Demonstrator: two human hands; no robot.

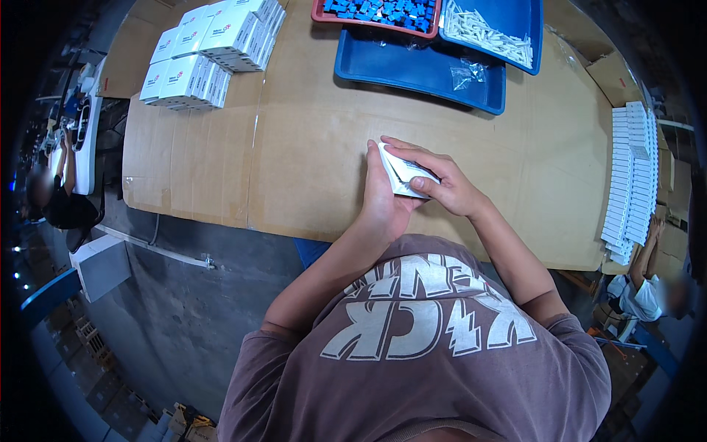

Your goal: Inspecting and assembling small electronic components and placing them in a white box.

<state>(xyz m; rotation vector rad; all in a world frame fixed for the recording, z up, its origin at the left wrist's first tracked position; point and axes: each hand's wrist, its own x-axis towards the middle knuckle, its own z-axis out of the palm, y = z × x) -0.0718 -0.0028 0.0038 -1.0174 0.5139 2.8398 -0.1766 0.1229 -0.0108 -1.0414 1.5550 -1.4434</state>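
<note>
A small white carton (395,174) is held between my two hands, above the near part of the cardboard-covered table (317,162). A dark slanting line shows on its face, perhaps the gap at a flap's edge. My left hand (381,195) supports the carton from the left and below, its fingers pointing away from me. From the right, my right hand (451,184) closes over it, with the thumb pressed on the near part and the fingers across the far edge. Both hands hide much of the carton, so what is inside cannot be seen.
Stacked white cartons (193,70) stand far left; rows of white cartons (626,177) line the right edge. At the back are a red tray (318,13) of blue pieces, a blue tray (537,37) of white sticks and another blue tray (412,79) with clear bags. People work at both sides.
</note>
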